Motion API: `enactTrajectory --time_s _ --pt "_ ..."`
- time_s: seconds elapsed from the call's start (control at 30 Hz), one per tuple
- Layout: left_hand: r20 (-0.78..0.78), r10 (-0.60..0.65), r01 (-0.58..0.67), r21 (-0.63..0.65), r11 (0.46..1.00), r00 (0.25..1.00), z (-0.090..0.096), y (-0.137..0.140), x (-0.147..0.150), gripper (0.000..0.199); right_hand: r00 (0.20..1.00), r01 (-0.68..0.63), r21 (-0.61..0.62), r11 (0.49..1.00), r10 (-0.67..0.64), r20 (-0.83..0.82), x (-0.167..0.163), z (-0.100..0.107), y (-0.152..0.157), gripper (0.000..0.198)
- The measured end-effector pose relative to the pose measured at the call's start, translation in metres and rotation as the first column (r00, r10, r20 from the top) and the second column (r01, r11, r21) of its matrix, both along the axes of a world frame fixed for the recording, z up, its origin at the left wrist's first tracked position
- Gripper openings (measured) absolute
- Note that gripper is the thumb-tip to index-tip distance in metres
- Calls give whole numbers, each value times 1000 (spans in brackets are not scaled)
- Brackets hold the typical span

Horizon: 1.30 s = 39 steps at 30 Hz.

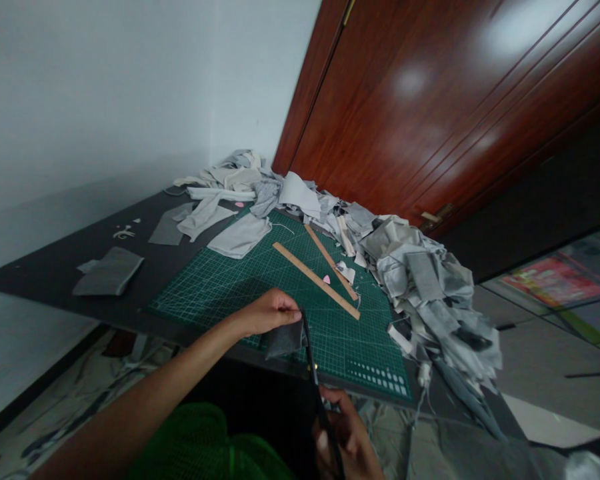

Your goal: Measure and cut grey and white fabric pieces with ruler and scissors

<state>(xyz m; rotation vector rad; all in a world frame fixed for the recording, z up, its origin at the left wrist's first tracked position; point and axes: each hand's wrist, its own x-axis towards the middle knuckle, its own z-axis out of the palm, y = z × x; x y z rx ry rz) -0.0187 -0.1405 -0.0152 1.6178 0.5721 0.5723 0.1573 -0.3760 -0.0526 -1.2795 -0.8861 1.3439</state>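
Observation:
My left hand (273, 312) is closed in a pinch on the upper edge of a dark grey piece of fabric (284, 341), which hangs at the table's front edge. My right hand (344, 433) grips the handles of a pair of black scissors (313, 377). Upward run the scissors' blades, with their tips beside the right edge of the fabric, close to my left fingertips. Whether the blades touch the fabric I cannot tell. Beneath and beyond both hands lies a green cutting mat (230, 287) with white grid lines.
Two wooden rulers (315, 280) lie on the mat, near a small pink piece (327, 279). Heaped fabric scraps (420, 273) line the back and right. A folded grey cloth (109, 272) sits at left on the dark table (45, 280). White wall and reddish-brown door (405, 120) stand behind.

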Motion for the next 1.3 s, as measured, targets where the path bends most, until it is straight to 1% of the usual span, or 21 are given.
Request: enactTrajectory --time_s 0.17,0.33,0.57,0.73,0.9,0.97,1.03,1.07,1.17,1.23,1.3 --pt "3 4 -4 9 1000 1000 -1 1 0 37 999 -49 -52 997 47 -26 2 9 2 67" --pt "10 1 -1 -6 1000 1000 1 0 -1 39 998 -52 -55 997 49 -44 6 8 1 68" --pt "10 -22 22 14 1000 1000 -1 0 0 41 995 -79 -28 997 77 -68 9 2 -1 66" --pt "8 -5 5 -9 1000 1000 0 0 0 41 984 -129 -22 991 125 -124 12 6 3 69" --pt "27 53 -50 -89 995 998 5 -3 2 41 971 -64 -35 997 54 -233 20 12 9 54" --pt "62 95 -86 -135 987 994 6 -3 1 40 953 -83 -44 996 67 -295 23 12 9 52" --pt "139 200 -168 -214 962 970 7 0 0 39 938 -114 -53 992 89 -336 24 10 9 50" --pt "190 277 -221 -271 937 942 7 2 -1 39 932 -133 -53 990 106 -348 22 8 8 49" --pt "304 500 -349 -435 830 811 7 8 -3 39 922 -189 -55 981 158 -353 10 5 11 51" --pt "318 581 -412 -464 784 749 7 9 -3 39 921 -217 -53 975 186 -341 -3 6 15 57" --pt "306 609 -469 -422 776 732 7 8 0 40 923 -224 -80 971 185 -338 -14 8 19 62"
